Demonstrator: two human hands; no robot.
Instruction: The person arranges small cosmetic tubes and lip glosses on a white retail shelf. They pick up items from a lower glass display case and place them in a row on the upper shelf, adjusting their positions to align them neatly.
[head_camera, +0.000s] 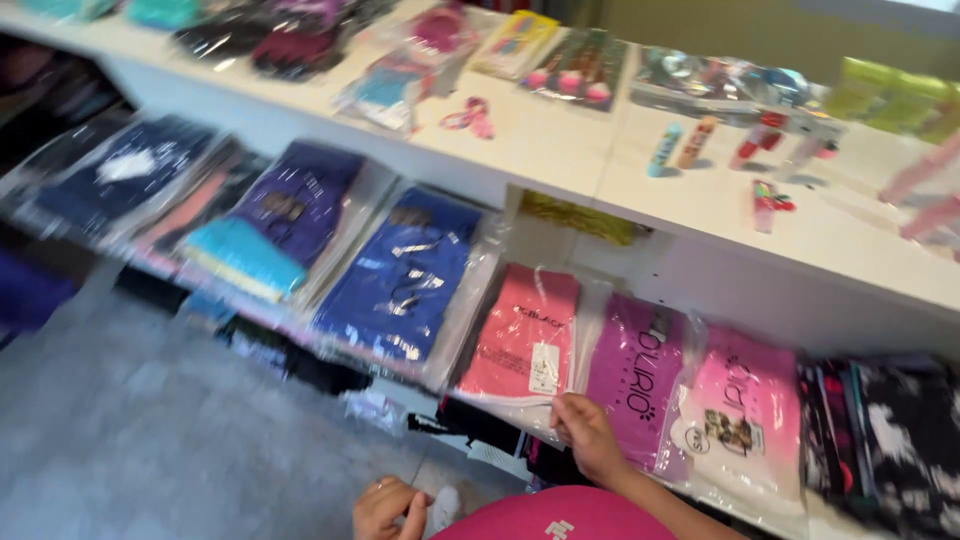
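My right hand (590, 437) reaches to the lower shelf and pinches the bottom edge of a clear bag holding a coral-pink folded garment (525, 335) with a white tag. Beside it lie a purple packaged garment (635, 370) and a light pink one (745, 410). My left hand (388, 508) sits low at the frame's bottom, fingers curled beside something small and white; whether it grips that is unclear. A pink garment or sleeve (560, 515) covers the bottom centre.
The lower shelf also holds a blue bagged garment (405, 275), a purple and turquoise one (270, 225), dark navy ones (120, 170) and black-and-white patterned ones (890, 440). The white upper shelf (560, 140) carries small tubes, hair accessories and packets. Grey floor (130, 430) lies left.
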